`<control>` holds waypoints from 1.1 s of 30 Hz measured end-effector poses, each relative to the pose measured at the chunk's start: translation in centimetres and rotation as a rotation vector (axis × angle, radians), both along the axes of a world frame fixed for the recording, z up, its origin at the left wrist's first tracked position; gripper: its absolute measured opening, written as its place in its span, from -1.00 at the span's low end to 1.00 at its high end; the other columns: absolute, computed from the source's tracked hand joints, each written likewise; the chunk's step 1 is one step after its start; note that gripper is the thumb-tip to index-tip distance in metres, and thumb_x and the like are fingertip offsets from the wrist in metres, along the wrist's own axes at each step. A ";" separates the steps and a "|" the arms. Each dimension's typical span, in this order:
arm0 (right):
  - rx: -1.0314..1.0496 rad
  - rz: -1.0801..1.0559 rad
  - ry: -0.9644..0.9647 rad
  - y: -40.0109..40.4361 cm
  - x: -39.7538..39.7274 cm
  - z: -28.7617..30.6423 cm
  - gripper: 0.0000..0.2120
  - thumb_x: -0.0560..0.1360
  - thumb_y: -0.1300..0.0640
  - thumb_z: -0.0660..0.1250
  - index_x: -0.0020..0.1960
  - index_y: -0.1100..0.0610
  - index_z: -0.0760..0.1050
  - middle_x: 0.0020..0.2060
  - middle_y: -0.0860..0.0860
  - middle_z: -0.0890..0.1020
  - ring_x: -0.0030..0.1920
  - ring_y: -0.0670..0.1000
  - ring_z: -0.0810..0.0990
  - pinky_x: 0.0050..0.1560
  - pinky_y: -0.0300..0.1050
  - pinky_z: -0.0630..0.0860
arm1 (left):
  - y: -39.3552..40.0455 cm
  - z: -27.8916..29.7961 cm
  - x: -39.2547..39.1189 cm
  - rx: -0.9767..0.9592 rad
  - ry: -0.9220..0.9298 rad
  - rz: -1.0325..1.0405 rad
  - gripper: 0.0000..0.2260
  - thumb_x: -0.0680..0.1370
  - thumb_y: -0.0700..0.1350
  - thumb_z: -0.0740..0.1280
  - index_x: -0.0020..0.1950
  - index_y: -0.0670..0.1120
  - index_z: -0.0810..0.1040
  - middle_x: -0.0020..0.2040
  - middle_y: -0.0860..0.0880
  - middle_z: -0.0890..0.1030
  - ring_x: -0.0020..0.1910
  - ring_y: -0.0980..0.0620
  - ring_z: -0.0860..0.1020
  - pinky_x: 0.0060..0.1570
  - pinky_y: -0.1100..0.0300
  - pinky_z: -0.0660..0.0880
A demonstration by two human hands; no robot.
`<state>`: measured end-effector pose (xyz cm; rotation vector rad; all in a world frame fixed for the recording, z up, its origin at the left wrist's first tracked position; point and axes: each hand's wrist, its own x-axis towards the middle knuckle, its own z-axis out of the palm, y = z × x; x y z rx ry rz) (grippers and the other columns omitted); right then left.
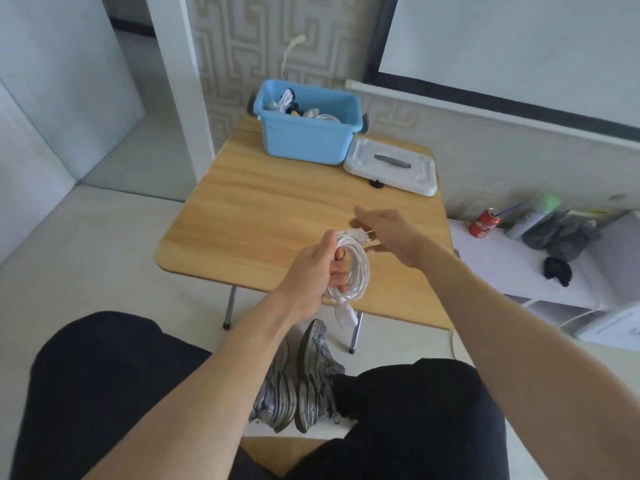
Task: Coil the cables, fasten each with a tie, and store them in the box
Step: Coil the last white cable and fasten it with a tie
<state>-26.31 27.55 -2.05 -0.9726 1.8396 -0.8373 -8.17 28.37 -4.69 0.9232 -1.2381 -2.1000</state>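
My left hand (313, 271) grips a white cable (353, 271) wound into a coil above the table's (259, 209) near edge, one plug dangling below, while the open blue box (304, 133), with cables inside, stands at the far edge.

Place: a room in a home.
Far wall: patterned wallpaper (221, 64), open doorway (131, 15) at left.
Middle: small folding wooden table (277, 202).
Right: low white shelf (554, 271), soda can (484, 222).

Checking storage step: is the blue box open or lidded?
Open. The blue box shows coiled cables inside; its white lid lies flat on the table beside it.
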 end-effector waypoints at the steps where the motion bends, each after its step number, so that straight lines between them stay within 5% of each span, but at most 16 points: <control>1: -0.019 -0.075 0.090 -1.0 -1.2 -0.4 -0.71 0.61 -0.06 0.34 0.06 0.17 0.63 -0.11 0.03 0.66 -0.13 0.00 0.61 -0.02 -0.03 0.62 | -0.2 -0.2 -0.1 0.011 0.013 0.012 -0.61 0.71 0.11 0.03 -0.23 -0.07 0.31 -0.48 0.10 0.26 -0.48 0.08 0.27 -0.26 0.12 0.30; 4: 0.002 -0.215 0.349 -4.3 -4.7 -1.9 -0.80 0.55 0.08 0.38 0.12 0.15 0.62 -0.06 0.04 0.65 -0.14 0.01 0.58 -0.05 -0.03 0.61 | -1.8 -0.5 -0.3 0.048 0.035 0.079 -0.62 0.71 0.09 0.04 -0.24 -0.06 0.29 -0.48 0.09 0.23 -0.47 0.06 0.24 -0.28 0.12 0.28; 8: 0.043 -0.135 0.587 -7.8 -8.2 -3.3 -0.56 0.55 0.17 0.38 0.42 0.15 0.45 0.30 0.08 0.57 0.22 0.11 0.56 0.06 -0.15 0.42 | -4.2 -0.8 -1.0 0.087 0.059 0.093 -0.63 0.71 0.09 0.05 -0.23 -0.07 0.29 -0.49 0.09 0.23 -0.46 0.05 0.23 -0.31 0.15 0.30; 12: 0.141 0.016 0.740 -10.9 -9.5 -4.8 -0.42 0.58 0.17 0.34 0.56 0.10 0.29 0.42 0.16 0.43 0.35 0.21 0.47 0.19 -0.02 0.44 | -5.7 -0.9 -2.1 0.143 0.066 -0.005 -0.62 0.70 0.12 0.04 -0.21 -0.07 0.30 -0.45 0.08 0.21 -0.46 0.06 0.24 -0.28 0.14 0.34; 21: 0.058 -0.016 0.813 -13.8 -10.6 -6.9 -0.65 0.59 0.11 0.36 0.33 0.20 0.50 0.25 0.19 0.48 0.26 0.24 0.48 0.22 0.06 0.43 | -8.2 -2.1 -3.6 0.197 0.051 0.029 -0.62 0.70 0.14 0.08 -0.20 -0.07 0.32 -0.42 0.06 0.21 -0.45 0.05 0.23 -0.30 0.15 0.33; 29: 0.142 0.209 0.926 -14.9 -11.0 -6.7 -0.77 0.63 0.16 0.21 0.14 0.24 0.57 0.25 0.14 0.44 0.29 0.19 0.38 0.24 0.07 0.43 | -8.0 -3.3 -3.8 0.196 0.031 -0.003 -0.62 0.70 0.15 0.07 -0.19 -0.07 0.32 -0.37 0.02 0.17 -0.45 0.06 0.24 -0.28 0.14 0.35; 33: 0.080 0.154 0.808 -14.0 -9.4 -5.2 -0.90 0.54 0.12 0.33 -0.09 0.15 0.55 -0.11 0.02 0.54 -0.10 0.09 0.53 -0.18 -0.09 0.44 | -7.9 -3.5 -3.3 0.184 0.047 0.014 -0.62 0.70 0.15 0.06 -0.19 -0.07 0.31 -0.35 0.01 0.16 -0.44 0.05 0.23 -0.27 0.14 0.36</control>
